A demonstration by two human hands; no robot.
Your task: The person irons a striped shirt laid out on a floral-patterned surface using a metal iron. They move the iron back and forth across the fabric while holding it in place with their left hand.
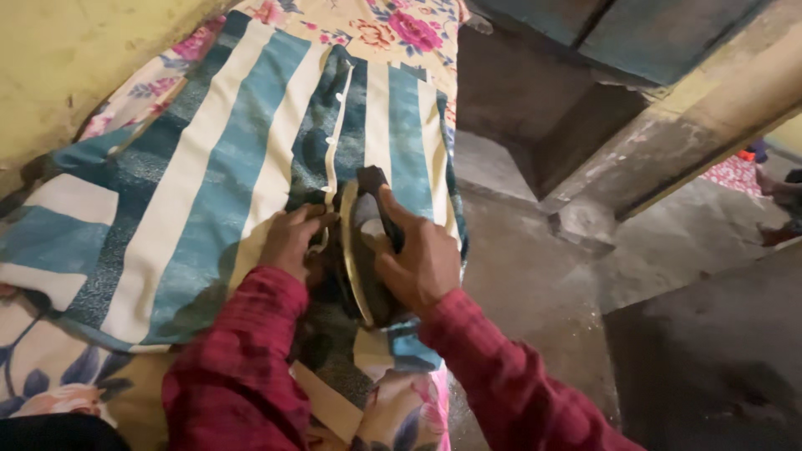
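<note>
- Fingers of the right hand (426, 259) are wrapped tight around the dark handle of a heavy old-style metal pressing iron with a brass-coloured rim (361, 250); the iron sits tipped on its edge on the garment, just right of the button strip.
- Left hand (291, 240) lies flat with fingers pressed on the cloth just beside the iron, touching its rim; whether it pinches a fold or only pins the fabric down is hard to tell in the dim light.
- Teal-and-cream striped shirt of soft woven cloth (251, 159) is spread open over a floral-printed padded cover (401, 25), its white button placket (334, 142) running up from the hands.
- Handling, as a judgement: the iron looks solid, weighty and probably hot at the sole, so the handle is the only safe hold; the shirt is light, limp and slides easily, so it wants a flat palm close to the iron.
- Red checked sleeves (242, 367) cover both forearms; a bare grey concrete floor (535, 292) lies to the right.
</note>
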